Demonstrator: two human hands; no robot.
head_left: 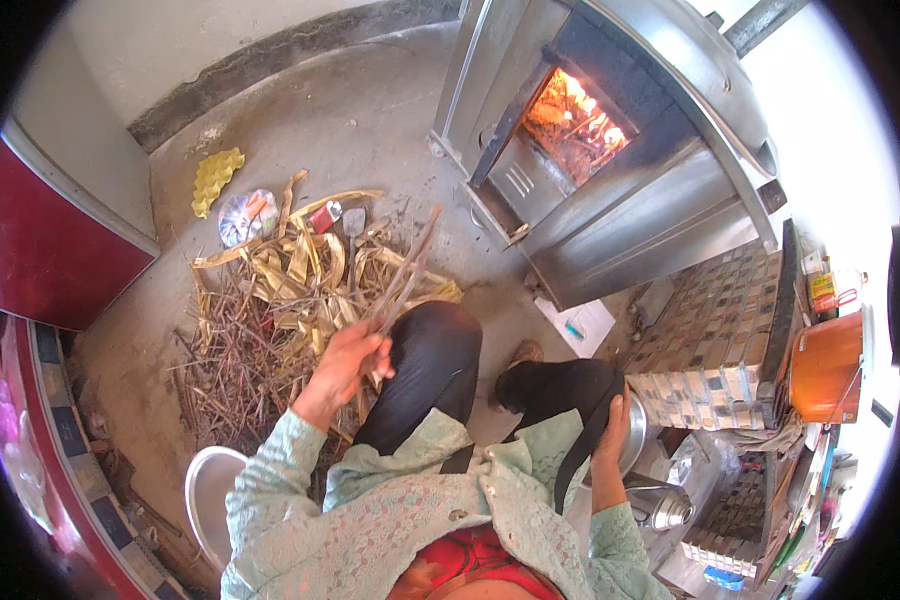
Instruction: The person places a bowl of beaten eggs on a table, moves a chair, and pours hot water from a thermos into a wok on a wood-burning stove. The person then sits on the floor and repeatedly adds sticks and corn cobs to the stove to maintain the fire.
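Observation:
My left hand is closed around the lower ends of a few thin sticks, which point up and away beside my left knee. Below and beyond it lies a heap of twigs mixed with dry corn husks. My right hand rests along the outer side of my right knee with nothing visible in it; some of its fingers are partly hidden by the leg. Ahead stands a steel stove, its firebox door open and a fire burning inside.
A yellow egg tray and a plastic bag lie beyond the heap. A white basin stands at near left, a red cabinet farther left. To the right are a tiled block, an orange pot and a metal kettle.

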